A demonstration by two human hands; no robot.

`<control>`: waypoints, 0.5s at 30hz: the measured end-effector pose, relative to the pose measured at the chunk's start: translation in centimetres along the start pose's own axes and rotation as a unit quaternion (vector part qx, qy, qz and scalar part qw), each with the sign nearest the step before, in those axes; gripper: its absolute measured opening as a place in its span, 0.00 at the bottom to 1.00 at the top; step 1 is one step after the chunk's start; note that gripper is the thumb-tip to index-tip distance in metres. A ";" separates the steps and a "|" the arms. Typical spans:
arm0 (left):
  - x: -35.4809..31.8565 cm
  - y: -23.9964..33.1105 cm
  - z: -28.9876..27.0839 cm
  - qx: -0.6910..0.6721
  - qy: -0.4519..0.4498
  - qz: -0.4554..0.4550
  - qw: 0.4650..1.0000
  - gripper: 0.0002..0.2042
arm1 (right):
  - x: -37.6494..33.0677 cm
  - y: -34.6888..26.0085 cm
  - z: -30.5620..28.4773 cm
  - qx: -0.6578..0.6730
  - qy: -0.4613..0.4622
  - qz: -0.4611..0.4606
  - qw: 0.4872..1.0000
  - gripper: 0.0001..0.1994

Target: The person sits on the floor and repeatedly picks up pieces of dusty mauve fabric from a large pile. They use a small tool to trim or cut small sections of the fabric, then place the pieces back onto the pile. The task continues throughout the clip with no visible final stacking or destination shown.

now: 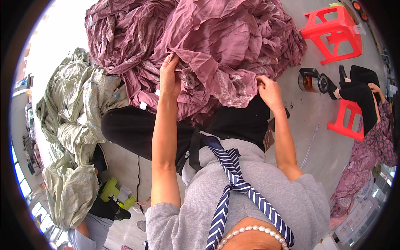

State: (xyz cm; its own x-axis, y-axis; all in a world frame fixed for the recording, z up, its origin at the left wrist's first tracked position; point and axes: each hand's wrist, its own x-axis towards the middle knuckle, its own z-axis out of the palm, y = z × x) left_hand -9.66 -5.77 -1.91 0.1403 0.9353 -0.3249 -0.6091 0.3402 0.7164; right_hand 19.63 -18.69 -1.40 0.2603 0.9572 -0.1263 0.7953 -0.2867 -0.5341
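A large heap of mauve patterned fabric (227, 31) lies in front of me and spills over my black trousers. My left hand (170, 78) pinches a top edge of this cloth between thumb and fingers. Farther right and a little lower, my right hand (271, 92) is closed on another edge of the same fabric. Between the two hands the stretch of cloth hangs in loose folds, and a paler patterned side shows near the right hand. Small white tags (143, 105) stick out of the heap close to my left forearm.
Pale green fabric (79, 104) is heaped at the left, beside another person's grey sleeve (93, 233) and a lime-green stool (110, 189). On the right are red plastic stools (333, 33), a glass pot with brown liquid (309, 81) and a seated person in black trousers (360, 100).
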 end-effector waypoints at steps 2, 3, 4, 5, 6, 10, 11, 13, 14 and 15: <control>0.2 0.1 -0.1 0.003 -0.003 0.002 1.000 0.11 | -0.1 -1.7 -0.7 0.105 0.074 0.027 0.991 0.10; 0.2 0.1 -0.1 0.007 -0.014 0.001 1.000 0.11 | -0.2 -2.6 -0.7 0.157 0.111 0.039 0.981 0.09; 0.1 0.2 -0.1 0.010 -0.027 0.001 1.000 0.11 | -0.2 -3.5 -0.6 0.213 0.137 0.013 0.967 0.07; 0.0 0.4 0.2 0.016 -0.042 0.001 0.999 0.11 | -0.2 -5.0 -1.0 0.187 0.130 -0.002 0.974 0.07; -0.2 0.6 0.4 0.023 -0.047 0.003 0.999 0.11 | -0.2 -5.4 -0.8 0.170 0.161 -0.050 0.971 0.07; -0.5 0.8 1.0 0.002 -0.071 0.017 0.997 0.09 | 1.0 -9.3 -0.1 0.328 0.113 -0.085 0.934 0.10; -1.3 1.6 2.6 0.014 -0.052 0.017 0.998 0.05 | 1.2 -11.1 -0.3 0.378 0.058 -0.084 0.920 0.12; -1.8 1.2 2.9 0.154 -0.078 0.073 0.982 0.06 | 1.9 -13.0 0.9 0.340 0.039 -0.138 0.929 0.14; -1.2 0.4 2.0 0.175 -0.099 0.046 0.978 0.07 | 2.3 -13.9 0.6 0.306 0.019 -0.139 0.942 0.15; -2.6 0.9 5.4 0.203 -0.028 0.040 0.978 0.08 | 3.1 -13.9 1.1 0.296 0.076 -0.173 0.936 0.19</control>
State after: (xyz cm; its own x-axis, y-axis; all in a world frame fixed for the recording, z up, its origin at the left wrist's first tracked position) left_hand -6.36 -7.33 2.90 0.1544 0.9604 -0.2320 -0.2614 0.2662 0.9278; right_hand 8.75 -11.68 4.73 0.1543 0.9593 0.2367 0.4162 0.1542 -0.8961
